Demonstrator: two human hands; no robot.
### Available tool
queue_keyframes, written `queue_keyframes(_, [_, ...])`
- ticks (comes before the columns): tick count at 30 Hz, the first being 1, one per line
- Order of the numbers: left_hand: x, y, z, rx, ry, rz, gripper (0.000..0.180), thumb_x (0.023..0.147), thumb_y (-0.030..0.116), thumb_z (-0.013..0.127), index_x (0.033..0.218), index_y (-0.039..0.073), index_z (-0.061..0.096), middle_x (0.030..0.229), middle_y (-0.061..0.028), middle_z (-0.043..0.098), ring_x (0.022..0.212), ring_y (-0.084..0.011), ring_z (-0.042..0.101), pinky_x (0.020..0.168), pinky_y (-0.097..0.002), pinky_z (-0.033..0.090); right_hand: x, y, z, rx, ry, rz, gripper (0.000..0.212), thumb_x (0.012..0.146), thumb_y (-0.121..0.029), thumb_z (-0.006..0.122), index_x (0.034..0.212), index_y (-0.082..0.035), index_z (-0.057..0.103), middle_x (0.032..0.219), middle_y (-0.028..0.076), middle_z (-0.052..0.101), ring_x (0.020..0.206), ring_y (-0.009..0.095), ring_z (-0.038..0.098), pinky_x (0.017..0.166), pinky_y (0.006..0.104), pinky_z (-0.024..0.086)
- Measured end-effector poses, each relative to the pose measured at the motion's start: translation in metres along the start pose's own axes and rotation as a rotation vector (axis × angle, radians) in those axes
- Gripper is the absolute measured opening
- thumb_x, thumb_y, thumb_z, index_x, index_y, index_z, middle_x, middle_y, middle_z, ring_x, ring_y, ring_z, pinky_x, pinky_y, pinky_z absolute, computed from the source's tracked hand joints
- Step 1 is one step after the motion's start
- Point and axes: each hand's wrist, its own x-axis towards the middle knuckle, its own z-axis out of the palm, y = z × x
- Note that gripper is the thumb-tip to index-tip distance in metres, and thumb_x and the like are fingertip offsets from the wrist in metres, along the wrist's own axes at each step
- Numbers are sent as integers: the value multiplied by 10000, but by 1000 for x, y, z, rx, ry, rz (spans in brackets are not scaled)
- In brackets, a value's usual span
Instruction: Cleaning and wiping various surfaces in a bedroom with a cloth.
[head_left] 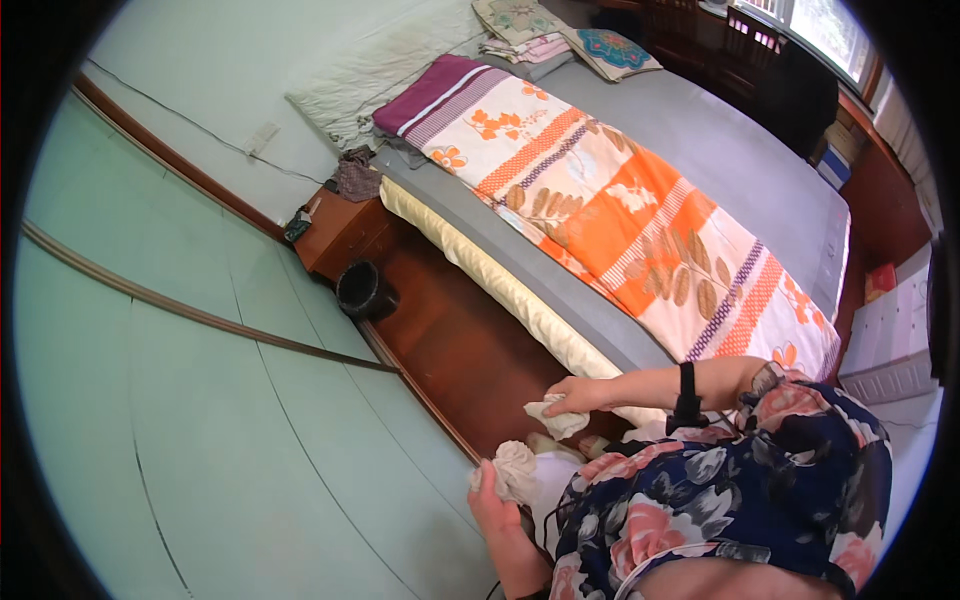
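My left hand (490,498) is closed on a bunched cream cloth (516,472) at the lower middle, beside the pale green wardrobe doors. A little above and to the right, my right hand (578,396) grips a smaller off-white cloth (556,415) that hangs from its fingers. The two cloths are apart from each other; their exact kind is too crumpled to make out. Below them, a white garment (558,480) and part of my feet show over the brown floor. A black band circles my right forearm.
A bed (700,110) with grey sheet and a folded orange floral quilt (640,210) fills the upper right. Sliding wardrobe doors (200,400) run along the left. A black bin (362,290) stands by the brown nightstand (345,235). White drawers (890,340) stand far right.
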Motion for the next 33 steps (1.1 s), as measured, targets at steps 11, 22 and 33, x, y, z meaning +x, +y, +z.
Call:
queue_keyframes(11, [315,166,85,177,-41,75,188,819,82,684,928,-54,612,903,-137,657,840,-231,652,750,-359,539,238,-155,-128,49,235,39,390,836,-292,672,1099,-10,617,952,77,654,881,169,619,766,316,501])
queue_keyframes(22, [541,316,188,233,-61,-88,179,813,89,699,931,-20,620,901,-89,643,800,-191,638,734,-333,530,495,-296,-254,186,290,217,395,815,-273,678,1107,-15,612,943,83,646,833,181,638,656,357,541])
queue_keyframes(33, [785,412,264,146,272,-120,191,846,111,672,930,-35,582,918,-113,624,805,-211,631,712,-361,535,894,-396,-394,-95,357,41,438,704,-257,687,1085,-52,613,1025,98,667,925,295,641,759,381,521])
